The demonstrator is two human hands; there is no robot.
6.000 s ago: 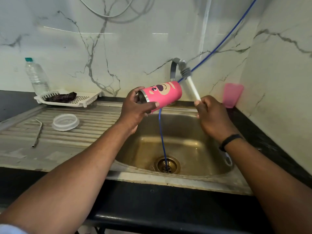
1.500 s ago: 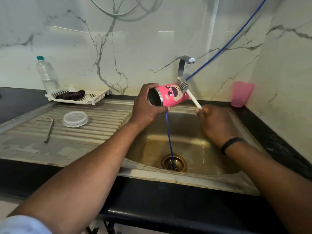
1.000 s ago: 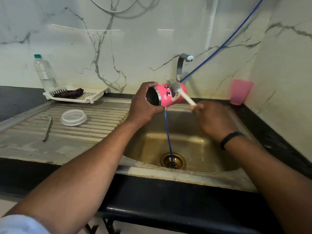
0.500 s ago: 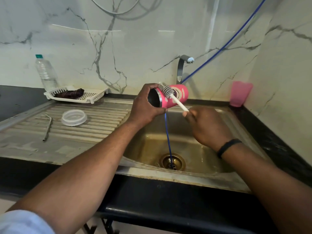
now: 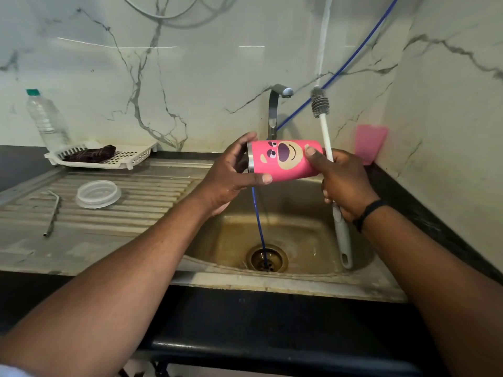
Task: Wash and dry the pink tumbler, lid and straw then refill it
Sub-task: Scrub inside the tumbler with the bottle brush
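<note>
The pink tumbler (image 5: pixel 283 160) with a bear face lies on its side above the sink, mouth to the left. My left hand (image 5: pixel 230 176) grips it at the steel rim. My right hand (image 5: pixel 341 180) holds the white bottle brush (image 5: pixel 325 131) upright, bristles up beside the tap, and its thumb presses on the tumbler's base end. The clear lid (image 5: pixel 98 193) and the bent metal straw (image 5: pixel 53 213) lie on the ribbed drainboard at the left.
The steel sink (image 5: pixel 296 284) has a blue hose (image 5: pixel 258 221) running into its drain. The tap (image 5: pixel 275 110) stands behind the tumbler. A white tray (image 5: pixel 125 159) with a dark cloth and a water bottle (image 5: pixel 47 119) sit back left. A pink cup (image 5: pixel 370 144) stands back right.
The brush has left the tumbler's side and swung upright. My right hand moved to the tumbler's base end. The tumbler has turned so the bear face points at me.
</note>
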